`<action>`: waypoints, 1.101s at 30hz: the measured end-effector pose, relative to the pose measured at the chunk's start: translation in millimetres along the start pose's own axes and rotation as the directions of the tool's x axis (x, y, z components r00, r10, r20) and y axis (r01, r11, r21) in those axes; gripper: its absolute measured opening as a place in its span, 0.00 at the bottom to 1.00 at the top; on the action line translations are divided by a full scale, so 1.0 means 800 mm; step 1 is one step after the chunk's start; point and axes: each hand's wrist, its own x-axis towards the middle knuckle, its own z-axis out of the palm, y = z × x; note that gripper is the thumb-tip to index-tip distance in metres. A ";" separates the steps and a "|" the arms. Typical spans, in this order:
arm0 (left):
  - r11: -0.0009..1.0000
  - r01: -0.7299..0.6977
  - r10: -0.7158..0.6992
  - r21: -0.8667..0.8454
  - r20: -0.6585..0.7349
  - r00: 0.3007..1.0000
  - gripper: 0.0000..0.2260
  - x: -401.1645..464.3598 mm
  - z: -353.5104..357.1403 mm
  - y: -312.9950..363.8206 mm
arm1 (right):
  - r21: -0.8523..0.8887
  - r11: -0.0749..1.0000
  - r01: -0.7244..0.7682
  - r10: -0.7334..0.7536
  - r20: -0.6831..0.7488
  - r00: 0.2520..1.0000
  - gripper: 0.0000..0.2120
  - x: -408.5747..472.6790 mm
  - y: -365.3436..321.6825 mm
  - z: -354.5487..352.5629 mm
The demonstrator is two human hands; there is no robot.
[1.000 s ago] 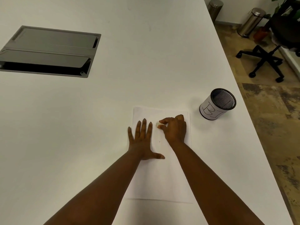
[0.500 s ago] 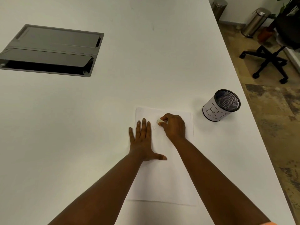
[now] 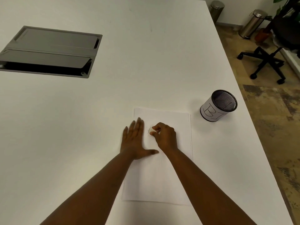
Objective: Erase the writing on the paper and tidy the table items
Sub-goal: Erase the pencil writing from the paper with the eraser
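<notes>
A white sheet of paper (image 3: 172, 120) lies on the white table (image 3: 146, 62) near its right side. My left hand (image 3: 134, 140) presses flat on the paper's left edge, fingers together and thumb spread. My right hand (image 3: 165, 135) sits just right of it, pinching a small white eraser (image 3: 151, 130) against the paper's upper part. No writing shows on the visible paper. A black mesh pen cup (image 3: 218, 105) with a white label stands upright to the right of the paper, and nothing shows inside it.
A grey cable hatch (image 3: 48, 51) is set into the table at the far left, its near flap open. The table's right edge runs close past the cup. Beyond it are an office chair base (image 3: 266, 64), two metal bins (image 3: 253, 23) and a plant.
My right hand has shifted the eraser a little left and forward on the paper, in a rubbing motion. My left hand stays pressed in the same spot.
</notes>
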 end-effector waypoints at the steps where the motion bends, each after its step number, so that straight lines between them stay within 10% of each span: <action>1: 1.000 0.020 -0.020 -0.011 -0.007 1.000 0.62 0.002 -0.004 -0.009 | 0.008 1.000 0.002 -0.002 -0.005 1.000 0.07 0.000 0.000 0.000; 33: 0.997 0.030 -0.035 0.069 0.065 0.997 0.59 0.011 -0.008 -0.022 | -0.122 0.992 0.023 -0.030 -0.061 0.998 0.07 0.008 -0.009 0.007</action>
